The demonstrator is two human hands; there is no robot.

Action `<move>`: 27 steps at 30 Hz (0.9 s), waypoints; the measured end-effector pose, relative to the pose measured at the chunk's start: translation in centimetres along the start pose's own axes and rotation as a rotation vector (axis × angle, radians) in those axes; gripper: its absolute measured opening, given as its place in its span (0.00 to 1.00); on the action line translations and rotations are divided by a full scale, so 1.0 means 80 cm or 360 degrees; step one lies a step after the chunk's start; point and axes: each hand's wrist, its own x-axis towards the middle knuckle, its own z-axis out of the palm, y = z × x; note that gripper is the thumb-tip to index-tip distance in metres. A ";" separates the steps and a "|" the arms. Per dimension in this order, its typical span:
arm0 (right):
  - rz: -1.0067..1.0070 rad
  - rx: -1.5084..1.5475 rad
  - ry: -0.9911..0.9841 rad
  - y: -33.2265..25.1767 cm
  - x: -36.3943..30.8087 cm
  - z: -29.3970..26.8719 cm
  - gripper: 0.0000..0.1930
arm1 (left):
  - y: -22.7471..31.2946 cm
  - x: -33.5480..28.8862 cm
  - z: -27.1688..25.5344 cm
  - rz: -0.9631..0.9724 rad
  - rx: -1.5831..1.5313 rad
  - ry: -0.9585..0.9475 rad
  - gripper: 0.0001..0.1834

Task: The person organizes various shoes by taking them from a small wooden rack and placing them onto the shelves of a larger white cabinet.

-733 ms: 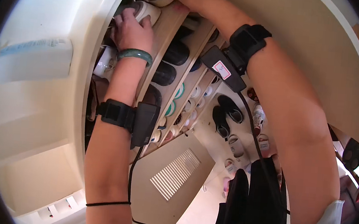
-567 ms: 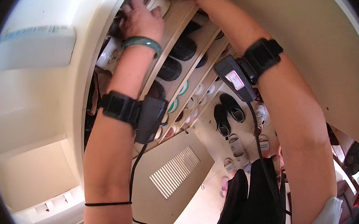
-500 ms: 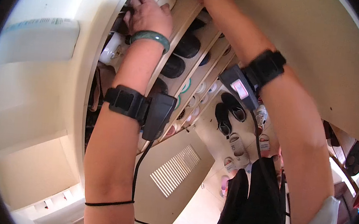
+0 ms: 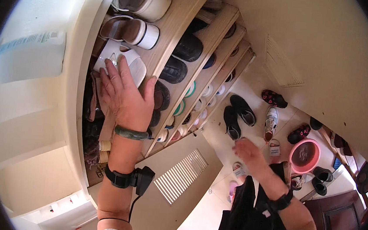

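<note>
Showing far over on the left, between nine and ten o'clock from the person's left hand (image 4: 128, 98), is a white boxy package with blue print (image 4: 30, 57), beside the smooth cream-white upright of a shoe cabinet (image 4: 77, 40). Next along, at twelve o'clock from that hand, a white open shoe with a small shiny ornament (image 4: 132, 58) lies on a pale wooden shelf (image 4: 177, 20). The left fingers rest across its top, and that grip is spread wide, flat rather than closed around it, the thumb held well apart near the shelf's front edge. A dark green stone-like bangle (image 4: 130, 133) circles the wrist. Just beyond the shoe, also at twelve o'clock, sits a brown-lined sandal with a white heel (image 4: 146, 35). Two o'clock has a rounded black shoe (image 4: 173, 71) on a neighbouring shelf, and five o'clock a cream panel with white louvred slats (image 4: 181, 176). Farther right, a pair of black shoes with pale trim (image 4: 231, 117) stands on the light floor, at eleven o'clock from the right hand (image 4: 249, 153). The right hand is blurred, held over the floor; I can't tell how far its grip is closed. A whitish laced sneaker (image 4: 271, 120) is at one o'clock from it, and a round pink plastic basin (image 4: 318, 158) at three.
</note>
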 end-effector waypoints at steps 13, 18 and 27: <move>-0.0015 -0.0400 -0.0006 0.045 -0.012 -0.055 0.10 | 0.007 0.001 0.005 -0.0074 -0.0594 0.0053 0.28; 0.0261 -0.0129 0.0182 0.013 -0.009 -0.068 0.09 | 0.021 0.007 0.013 -0.0214 -0.0725 0.0227 0.26; 0.0517 -0.0040 0.0233 0.044 -0.023 -0.109 0.11 | 0.008 -0.016 0.022 -0.0256 -0.0549 0.0093 0.19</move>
